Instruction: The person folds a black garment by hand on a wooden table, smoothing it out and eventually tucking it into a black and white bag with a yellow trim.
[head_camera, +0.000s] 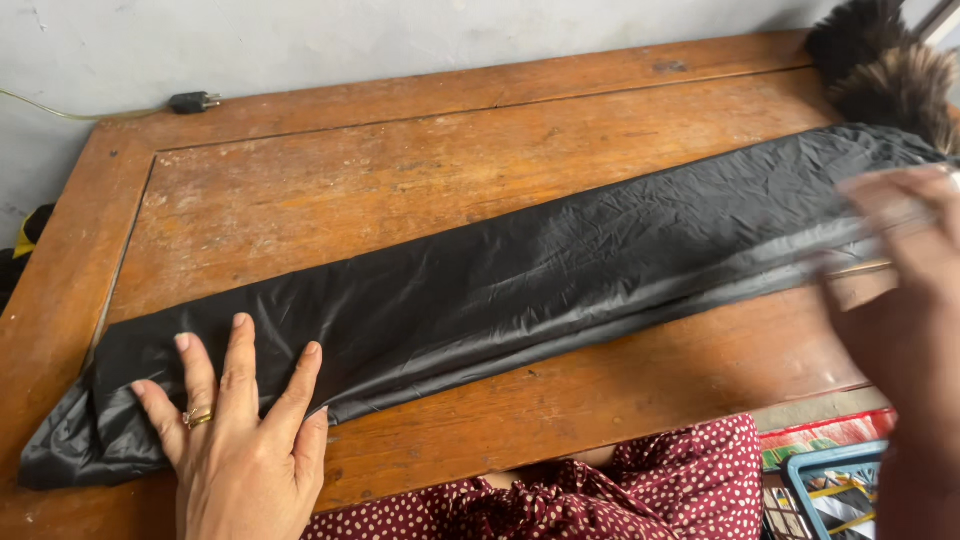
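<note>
While L hand (235, 440) presses flat, fingers spread, on black bag (520, 275) atop table (330, 180): R hand (905, 290) blurred, probably touching bag end; grip indeterminate.

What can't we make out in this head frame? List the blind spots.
- Right hand: motion-blurred in the head view, partly cut by the right edge; its grip on the black plastic sheet is unclear.
- Sheet's far end: hidden behind the blurred right hand.
- Feather duster: cropped by the top right corner, handle unseen.
- Blue basket: cut by the bottom edge, contents too small.
- Left hand: flat on the sheet, wrist cut off below.
</note>
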